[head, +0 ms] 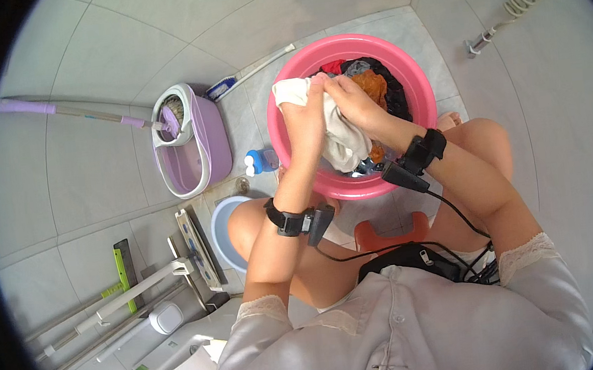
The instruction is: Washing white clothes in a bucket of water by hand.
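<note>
A pink plastic basin (430,102) stands on the tiled floor in front of me, with several clothes and some water in it. Over it, my left hand (307,114) and my right hand (354,103) come together at the fingers, both gripping a white cloth garment (347,145). One end of the garment drapes over my left hand; the rest hangs down into the basin. Behind it lie black clothing (397,92), a brown-orange cloth (371,88) and a red piece (334,67). The fingertips are partly hidden in the white fabric.
A blue-capped bottle (258,162) stands left of the basin, near a purple mop bucket (214,139) holding a spin mop. A light blue basin (219,230) is beside my left knee. A scrub brush (222,88) lies by the wall. An orange stool (368,238) is below me.
</note>
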Motion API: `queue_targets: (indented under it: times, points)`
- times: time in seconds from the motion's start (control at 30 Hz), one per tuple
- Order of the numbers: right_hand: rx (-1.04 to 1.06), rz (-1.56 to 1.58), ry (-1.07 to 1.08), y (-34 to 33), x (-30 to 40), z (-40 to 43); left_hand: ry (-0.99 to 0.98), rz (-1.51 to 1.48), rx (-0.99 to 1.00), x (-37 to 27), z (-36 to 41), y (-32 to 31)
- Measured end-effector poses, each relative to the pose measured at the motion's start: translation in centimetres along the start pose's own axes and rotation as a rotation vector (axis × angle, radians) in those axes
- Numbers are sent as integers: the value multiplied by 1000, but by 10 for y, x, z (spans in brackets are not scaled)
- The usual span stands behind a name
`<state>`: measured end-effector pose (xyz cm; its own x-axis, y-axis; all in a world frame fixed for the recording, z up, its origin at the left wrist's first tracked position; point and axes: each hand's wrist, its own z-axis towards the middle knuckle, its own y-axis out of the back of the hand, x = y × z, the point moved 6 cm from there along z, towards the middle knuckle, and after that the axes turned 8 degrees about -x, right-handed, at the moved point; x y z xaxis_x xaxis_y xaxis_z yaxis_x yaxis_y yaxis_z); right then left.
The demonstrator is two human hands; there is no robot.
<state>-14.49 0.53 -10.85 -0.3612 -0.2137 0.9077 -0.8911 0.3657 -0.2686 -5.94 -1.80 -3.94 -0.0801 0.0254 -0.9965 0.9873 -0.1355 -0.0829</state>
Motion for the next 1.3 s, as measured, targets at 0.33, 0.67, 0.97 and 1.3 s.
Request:
queue_targets:
  times: [0.33, 0.67, 0.97, 1.3]
  points:
    - [-144, -67, 492, 6, 69, -25, -212, 186, -77, -3, 15, 7]
    - [-357, -524, 518, 23, 64, -21, -441, 393, -67, -25, -18, -28]
    - [-337, -574, 503, 16, 51, -27, -426, 471, 22, 2, -13, -20]
    - [-406, -576, 569, 22, 59, -20, -125, 420, 35, -3, -10, -19]
